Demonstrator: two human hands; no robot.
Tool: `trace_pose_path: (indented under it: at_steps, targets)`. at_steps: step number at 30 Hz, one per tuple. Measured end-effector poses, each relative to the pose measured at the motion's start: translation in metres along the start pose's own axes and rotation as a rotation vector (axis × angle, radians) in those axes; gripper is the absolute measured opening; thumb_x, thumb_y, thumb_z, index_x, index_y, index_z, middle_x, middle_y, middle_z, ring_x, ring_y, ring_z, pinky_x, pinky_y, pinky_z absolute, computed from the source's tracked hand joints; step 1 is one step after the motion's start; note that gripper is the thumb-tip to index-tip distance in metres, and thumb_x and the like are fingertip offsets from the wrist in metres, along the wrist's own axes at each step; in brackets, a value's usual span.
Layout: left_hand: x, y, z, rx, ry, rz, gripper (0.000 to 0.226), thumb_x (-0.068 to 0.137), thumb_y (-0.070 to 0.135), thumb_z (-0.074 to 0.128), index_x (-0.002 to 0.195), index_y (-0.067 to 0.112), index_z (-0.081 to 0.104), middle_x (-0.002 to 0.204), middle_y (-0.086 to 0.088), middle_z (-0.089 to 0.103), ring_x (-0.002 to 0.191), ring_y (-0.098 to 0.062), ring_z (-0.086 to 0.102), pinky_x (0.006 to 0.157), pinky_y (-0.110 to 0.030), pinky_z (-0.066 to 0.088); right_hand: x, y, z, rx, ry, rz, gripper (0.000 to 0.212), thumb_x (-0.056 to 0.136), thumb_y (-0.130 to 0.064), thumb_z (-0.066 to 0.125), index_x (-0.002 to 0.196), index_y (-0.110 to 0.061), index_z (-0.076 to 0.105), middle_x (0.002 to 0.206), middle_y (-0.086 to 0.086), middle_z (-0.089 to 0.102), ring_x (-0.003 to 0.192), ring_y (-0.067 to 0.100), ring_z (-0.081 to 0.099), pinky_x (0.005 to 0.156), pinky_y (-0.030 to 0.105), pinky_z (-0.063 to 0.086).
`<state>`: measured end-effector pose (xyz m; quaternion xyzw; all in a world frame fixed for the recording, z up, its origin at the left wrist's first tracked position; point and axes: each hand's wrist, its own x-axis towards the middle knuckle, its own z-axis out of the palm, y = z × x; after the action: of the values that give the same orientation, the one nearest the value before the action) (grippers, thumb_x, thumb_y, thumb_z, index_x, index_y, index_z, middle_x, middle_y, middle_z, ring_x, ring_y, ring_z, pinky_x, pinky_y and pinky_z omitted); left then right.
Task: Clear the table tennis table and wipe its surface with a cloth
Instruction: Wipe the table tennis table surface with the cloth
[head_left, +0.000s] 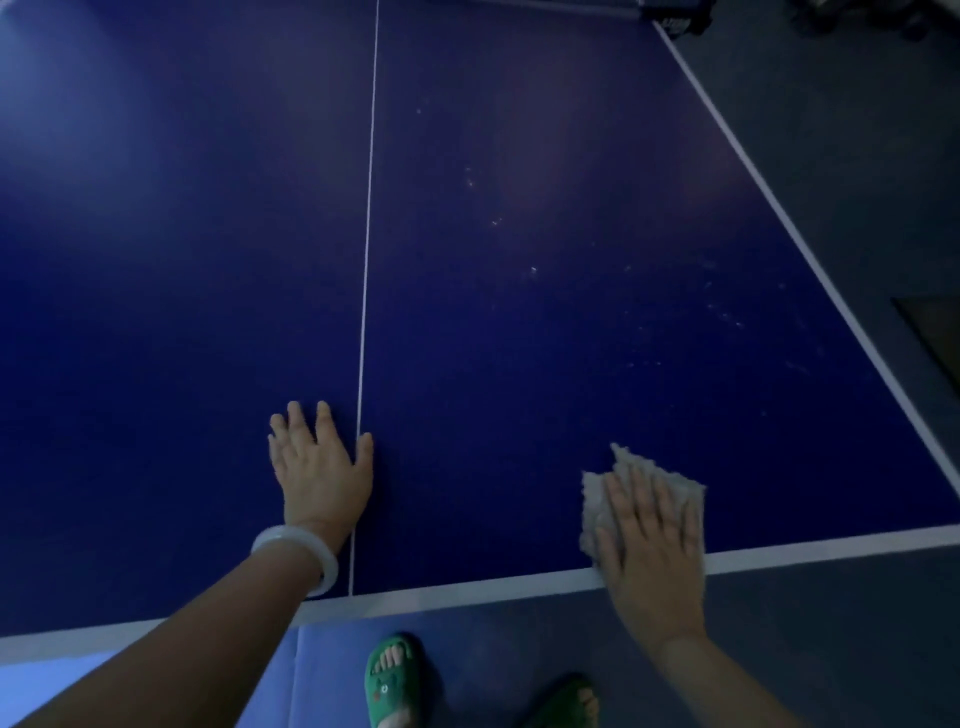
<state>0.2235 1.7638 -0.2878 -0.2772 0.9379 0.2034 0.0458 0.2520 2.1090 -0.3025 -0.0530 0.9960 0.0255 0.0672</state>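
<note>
The blue table tennis table (519, 156) fills most of the view, with a white centre line and white edge lines. My right hand (649, 551) lies flat with straight fingers on a grey cloth (595, 504), pressing it onto the table near the front edge, right of the centre line. My left hand (319, 467), a white bangle on its wrist, rests flat on the surface just left of the centre line. Pale specks and smears dot the right half of the table beyond the cloth.
The table's front edge (467, 592) runs just below my hands and its right edge (810, 260) slants away to the upper right. Grey floor (857, 156) lies to the right. My feet in green slippers (395, 680) stand below the front edge.
</note>
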Motion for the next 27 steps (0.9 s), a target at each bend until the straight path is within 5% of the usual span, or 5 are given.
trace_pose_path:
  at_steps: [6,12,19,22,27]
  targets:
    - [-0.052,0.112,0.039,-0.016,-0.039,0.308,0.072,0.099,0.051,0.032,0.155,0.012,0.009,0.162,-0.014,-0.002,0.150,-0.027,-0.008,0.122,-0.039,-0.005,0.005,0.012,-0.007,0.062,-0.025,0.040,0.065,0.100,-0.052,0.005,0.153,-0.024,0.031,0.160,0.007,0.026,0.147,0.030,0.025,0.117,0.058,0.018]
    - [-0.080,0.170,0.101,0.166,-0.035,0.187,0.078,0.095,0.060,0.006,0.153,0.010,-0.011,0.159,-0.017,-0.019,0.147,-0.030,-0.021,0.120,-0.049,-0.011,0.017,0.102,0.006,0.011,0.021,-0.296,0.059,0.102,-0.049,0.012,0.157,-0.027,0.017,0.165,0.000,0.011,0.151,0.023,0.015,0.117,0.054,0.019]
    - [-0.077,0.171,0.119,0.216,0.027,0.155,0.077,0.093,0.060,0.000,0.152,0.013,-0.011,0.161,-0.015,-0.015,0.147,-0.028,-0.020,0.119,-0.048,-0.013,0.057,0.187,-0.001,0.105,0.039,0.371,0.064,0.098,-0.042,0.015,0.157,-0.026,-0.007,0.165,0.006,-0.011,0.152,0.029,-0.002,0.119,0.059,0.004]
    - [-0.079,0.172,0.117,0.222,0.020,0.144,0.080,0.090,0.060,-0.005,0.154,0.013,-0.008,0.161,-0.014,-0.016,0.147,-0.027,-0.020,0.119,-0.047,-0.013,0.059,0.130,-0.003,0.063,0.096,-0.003,0.087,0.088,-0.041,0.052,0.158,-0.021,0.004,0.165,0.008,-0.006,0.152,0.032,0.001,0.120,0.056,0.006]
    - [-0.079,0.174,0.116,0.214,0.037,0.145,0.083,0.087,0.062,-0.007,0.154,0.014,-0.007,0.161,-0.012,-0.016,0.147,-0.024,-0.021,0.119,-0.045,-0.014,0.056,0.145,0.008,-0.013,0.128,-0.526,0.062,0.102,-0.047,0.027,0.158,-0.025,0.011,0.166,0.001,0.005,0.152,0.025,0.007,0.116,0.054,0.012]
